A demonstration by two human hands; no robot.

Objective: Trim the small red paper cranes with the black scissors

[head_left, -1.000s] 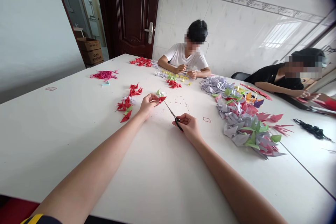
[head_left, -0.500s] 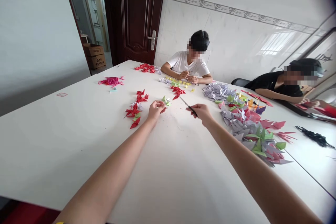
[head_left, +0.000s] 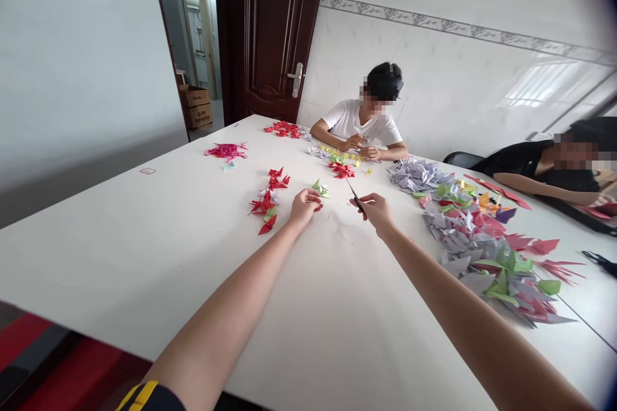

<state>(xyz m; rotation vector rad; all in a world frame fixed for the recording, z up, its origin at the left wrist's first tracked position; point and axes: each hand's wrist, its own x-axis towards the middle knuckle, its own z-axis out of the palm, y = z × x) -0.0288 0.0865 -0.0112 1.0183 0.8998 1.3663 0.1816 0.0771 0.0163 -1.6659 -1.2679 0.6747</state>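
Note:
My left hand [head_left: 306,205] is at the middle of the white table [head_left: 168,257], fingers curled beside a green and white paper crane [head_left: 321,189]; whether the fingers touch it is hard to tell. In my right hand [head_left: 373,209] is a thin pointed tool with a dark handle [head_left: 357,199], its tip pointing up and left. Just beyond lie red paper cranes [head_left: 341,170]. Left of my left hand, a row of red, white and green cranes [head_left: 263,205] rests on the table. Small dark specks are scattered between my hands.
A big heap of grey, pink and green cranes [head_left: 482,237] covers the right side. Pink cord-like pieces [head_left: 226,151] lie at the left. One person [head_left: 364,125] sits across the table, another person [head_left: 525,164] at the far right.
The view has turned left, shifting everything toward the right of the picture. My right hand still holds the tool. My left hand remains near the green crane.

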